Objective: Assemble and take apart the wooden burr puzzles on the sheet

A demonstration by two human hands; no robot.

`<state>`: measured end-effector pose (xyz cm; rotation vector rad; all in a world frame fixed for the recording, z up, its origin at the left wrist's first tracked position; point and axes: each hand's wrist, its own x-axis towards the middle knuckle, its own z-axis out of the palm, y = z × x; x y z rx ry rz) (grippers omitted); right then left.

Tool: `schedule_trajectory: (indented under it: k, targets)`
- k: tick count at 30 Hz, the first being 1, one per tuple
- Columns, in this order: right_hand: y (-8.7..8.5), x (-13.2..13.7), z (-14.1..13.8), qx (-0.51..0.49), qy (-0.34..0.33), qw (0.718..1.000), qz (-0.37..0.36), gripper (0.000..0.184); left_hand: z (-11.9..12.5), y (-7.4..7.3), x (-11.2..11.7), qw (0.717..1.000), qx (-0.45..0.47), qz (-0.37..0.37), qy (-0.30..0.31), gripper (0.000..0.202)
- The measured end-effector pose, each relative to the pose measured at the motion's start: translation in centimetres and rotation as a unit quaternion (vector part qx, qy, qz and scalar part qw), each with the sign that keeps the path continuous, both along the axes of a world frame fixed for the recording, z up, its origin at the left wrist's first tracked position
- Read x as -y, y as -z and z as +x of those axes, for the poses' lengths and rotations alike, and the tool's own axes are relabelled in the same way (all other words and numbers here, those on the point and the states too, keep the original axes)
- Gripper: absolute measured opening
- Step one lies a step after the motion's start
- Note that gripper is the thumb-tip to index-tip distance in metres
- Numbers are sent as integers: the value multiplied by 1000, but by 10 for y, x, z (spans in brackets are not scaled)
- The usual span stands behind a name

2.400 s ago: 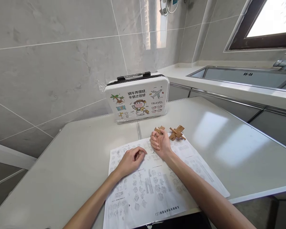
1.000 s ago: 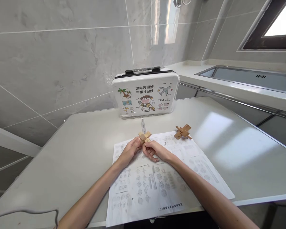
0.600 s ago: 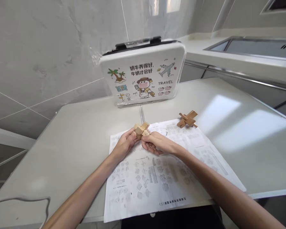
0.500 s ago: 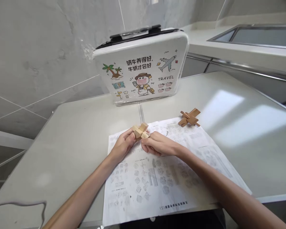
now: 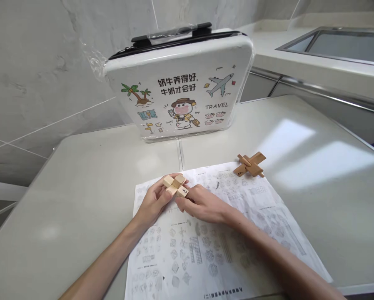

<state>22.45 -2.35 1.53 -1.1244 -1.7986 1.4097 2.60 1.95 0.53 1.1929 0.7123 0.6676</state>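
Observation:
Between my two hands, just above the printed sheet (image 5: 180,225), is a pale wooden interlocking puzzle (image 5: 175,186) made of crossing blocks, one end marked with a "3". My left hand (image 5: 155,199) wraps round its left side, thumb on the near face and fingers behind. From the right, the curled fingers of my right hand (image 5: 199,203) grip its near right end; the fingertips are partly hidden. A second, browner wooden puzzle (image 5: 250,164) of crossed pieces rests at the sheet's far right corner, touched by neither hand.
A white case (image 5: 180,89) with cartoon prints and black handle, in clear plastic wrap, stands upright at the back of the grey table (image 5: 90,179). Behind it rises a marbled grey wall (image 5: 33,62). A pale counter (image 5: 299,52) runs along the right.
The pale puzzle is turned, so its "3" end now faces the camera more. Both hands still hold it. The whole view has shifted slightly; the brown puzzle stays on the sheet's corner.

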Motion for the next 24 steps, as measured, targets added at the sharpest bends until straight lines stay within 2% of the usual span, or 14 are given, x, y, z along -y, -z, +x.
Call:
schedule_trajectory:
  k: [3,7,12,17,24]
  targets:
    - [0,-3,2,-68,-10,996,-49,35,0,0,-1,1000,8,2,-7,60]
    - [4,-6,5,-179,-16,975,-128,43,-2,2,-1,1000,13,20,-15,60]
    - [10,-8,7,-253,-38,953,-161,40,-5,8,0,999,23,19,-27,68]
    - [15,-8,8,-265,-80,948,-158,38,-6,8,0,999,19,21,-18,72]
    - [21,-3,8,-211,-50,968,-127,37,-3,4,3,998,3,51,-24,73]
